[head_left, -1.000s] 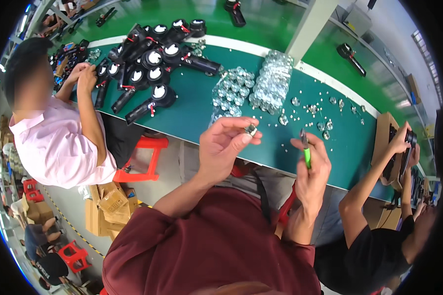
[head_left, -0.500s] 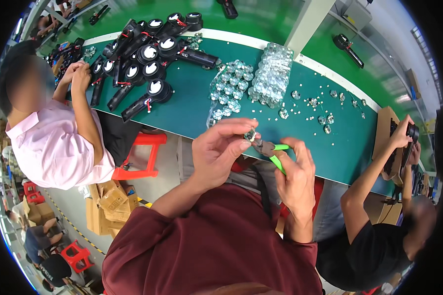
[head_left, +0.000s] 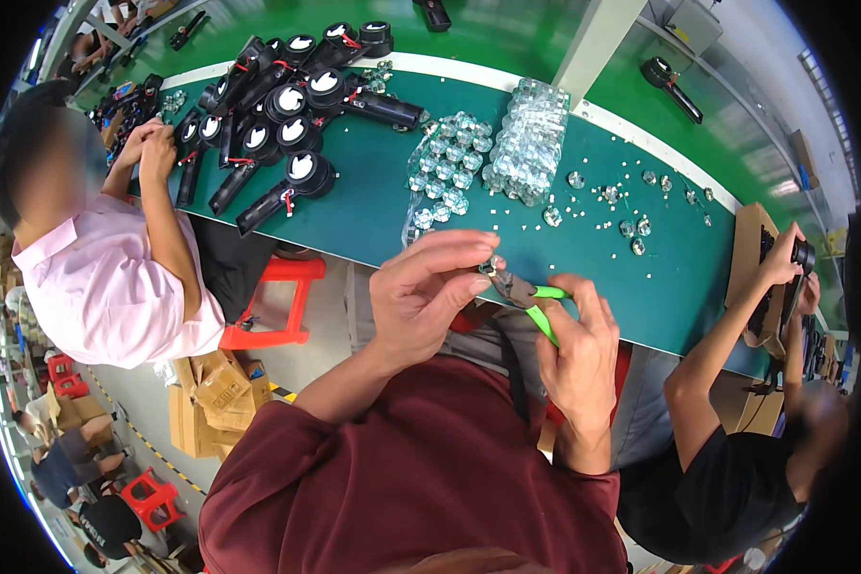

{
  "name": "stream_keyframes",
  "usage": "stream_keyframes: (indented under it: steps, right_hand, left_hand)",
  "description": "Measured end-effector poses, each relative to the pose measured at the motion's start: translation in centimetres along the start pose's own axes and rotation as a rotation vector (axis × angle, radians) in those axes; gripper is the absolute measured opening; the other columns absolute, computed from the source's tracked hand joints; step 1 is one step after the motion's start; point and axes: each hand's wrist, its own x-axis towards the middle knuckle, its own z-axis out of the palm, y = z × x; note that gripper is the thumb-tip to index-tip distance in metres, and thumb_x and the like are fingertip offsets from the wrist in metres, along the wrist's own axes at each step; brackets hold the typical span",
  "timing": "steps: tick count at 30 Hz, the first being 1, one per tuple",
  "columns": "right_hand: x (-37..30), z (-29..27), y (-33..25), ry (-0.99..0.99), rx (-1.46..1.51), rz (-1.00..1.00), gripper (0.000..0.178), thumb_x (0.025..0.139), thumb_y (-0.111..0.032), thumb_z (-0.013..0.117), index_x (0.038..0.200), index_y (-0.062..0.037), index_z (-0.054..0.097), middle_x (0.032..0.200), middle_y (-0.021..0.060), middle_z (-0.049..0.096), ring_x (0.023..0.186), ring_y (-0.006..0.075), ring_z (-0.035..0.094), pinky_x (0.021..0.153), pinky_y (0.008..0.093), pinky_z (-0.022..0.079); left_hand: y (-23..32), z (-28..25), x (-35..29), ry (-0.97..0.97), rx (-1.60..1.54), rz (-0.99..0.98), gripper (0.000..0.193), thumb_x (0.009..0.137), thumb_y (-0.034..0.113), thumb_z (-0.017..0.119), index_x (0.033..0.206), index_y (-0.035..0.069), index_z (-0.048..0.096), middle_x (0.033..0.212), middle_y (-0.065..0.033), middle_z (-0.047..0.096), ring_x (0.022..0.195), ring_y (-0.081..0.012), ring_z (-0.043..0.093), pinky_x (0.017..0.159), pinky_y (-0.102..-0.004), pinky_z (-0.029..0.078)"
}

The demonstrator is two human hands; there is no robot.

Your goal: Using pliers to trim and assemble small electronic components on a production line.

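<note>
Between thumb and fingers, my left hand pinches a small round circuit board, mostly covered by the fingertips. My right hand is wrapped round green-handled pliers, whose grey jaws meet the board's edge. Whether the jaws are closed on a part of it is too small to tell. Both hands are above the table's near edge. Beyond them lie loose round boards and white square bits scattered to the right. Similar boards fill a clear plastic tray, beside a stack of clear trays.
Black handheld devices with round heads are heaped at the left of the green table. A person in pink sits at left; another in black works at right by a cardboard box. A white post rises behind.
The pliers and my right hand have shifted very slightly right and down. My left hand still pinches the board in nearly the same place.
</note>
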Motion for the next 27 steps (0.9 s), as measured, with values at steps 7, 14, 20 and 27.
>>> stream_keyframes:
  steps: [7, 14, 20, 27]
  right_hand:
    - [-0.32, -0.07, -0.19, 0.002, 0.027, 0.026, 0.039, 0.067, 0.005, 0.069, 0.105, -0.0014, 0.071, 0.118, 0.0167, 0.061, 0.096, 0.0383, 0.063, 0.086, 0.0455, 0.049]
    - [-0.25, -0.16, -0.47, -0.001, 0.017, 0.017, 0.040, 0.068, 0.005, 0.067, 0.107, -0.0002, 0.071, 0.121, 0.0172, 0.060, 0.098, 0.0399, 0.062, 0.088, 0.0462, 0.049]
    - [-0.21, -0.21, -0.45, 0.022, -0.031, -0.004, 0.037, 0.068, 0.010, 0.062, 0.103, 0.0017, 0.070, 0.122, 0.0169, 0.062, 0.102, 0.0385, 0.063, 0.087, 0.0445, 0.051]
    - [-0.08, -0.15, -0.10, 0.031, -0.110, -0.035, 0.034, 0.069, 0.005, 0.067, 0.102, -0.0007, 0.071, 0.119, 0.0162, 0.062, 0.099, 0.0375, 0.064, 0.086, 0.0452, 0.049]
  left_hand:
    - [0.29, -0.02, -0.02, -0.026, 0.068, 0.036, 0.029, 0.090, -0.008, 0.068, 0.119, -0.004, 0.068, 0.125, -0.0218, 0.064, 0.107, -0.0271, 0.068, 0.092, -0.0375, 0.059]
    - [0.36, -0.14, -0.09, -0.024, 0.088, 0.010, 0.029, 0.092, -0.006, 0.068, 0.120, -0.003, 0.067, 0.126, -0.0230, 0.063, 0.106, -0.0289, 0.069, 0.091, -0.0386, 0.060]
    - [0.04, -0.15, -0.06, -0.034, 0.089, 0.030, 0.029, 0.091, -0.006, 0.067, 0.120, -0.003, 0.067, 0.126, -0.0230, 0.063, 0.105, -0.0305, 0.069, 0.091, -0.0404, 0.060]
    - [-0.05, -0.03, 0.07, -0.001, 0.038, 0.017, 0.028, 0.088, -0.012, 0.068, 0.115, -0.005, 0.071, 0.123, -0.0198, 0.066, 0.109, -0.0243, 0.068, 0.092, -0.0335, 0.059]
